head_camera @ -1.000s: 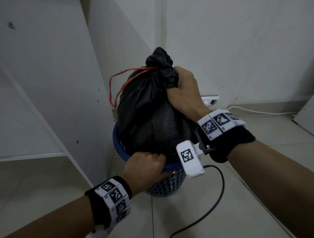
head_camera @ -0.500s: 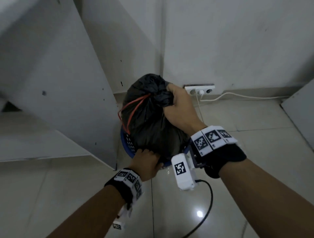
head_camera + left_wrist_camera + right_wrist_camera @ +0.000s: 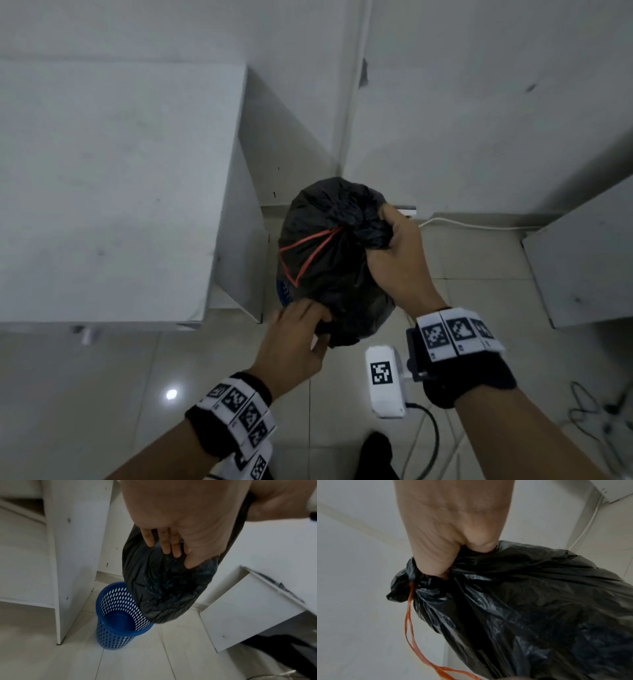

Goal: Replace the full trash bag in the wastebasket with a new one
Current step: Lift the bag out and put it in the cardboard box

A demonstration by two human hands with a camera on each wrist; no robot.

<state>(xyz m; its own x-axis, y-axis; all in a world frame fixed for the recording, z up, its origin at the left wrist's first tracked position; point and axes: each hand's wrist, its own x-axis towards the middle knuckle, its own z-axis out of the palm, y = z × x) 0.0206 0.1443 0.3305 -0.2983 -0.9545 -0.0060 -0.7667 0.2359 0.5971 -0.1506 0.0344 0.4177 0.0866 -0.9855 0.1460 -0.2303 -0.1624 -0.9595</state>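
Observation:
A full black trash bag hangs clear above the blue perforated wastebasket, which stands on the floor with nothing inside. My right hand grips the bag's gathered neck, where a red drawstring loops out and dangles. My left hand rests on the bag's lower side; in the left wrist view its fingers lie straight against the plastic. From the head view only a sliver of the wastebasket shows behind the bag.
A white cabinet stands close on the left and a white panel on the right. A power strip with a white cable lies along the wall. Black cables trail across the tiled floor near me.
The bag has come up out of the wastebasket. My left hand has left the basket's rim and now touches the bag's side. The head view has risen and looks more steeply down.

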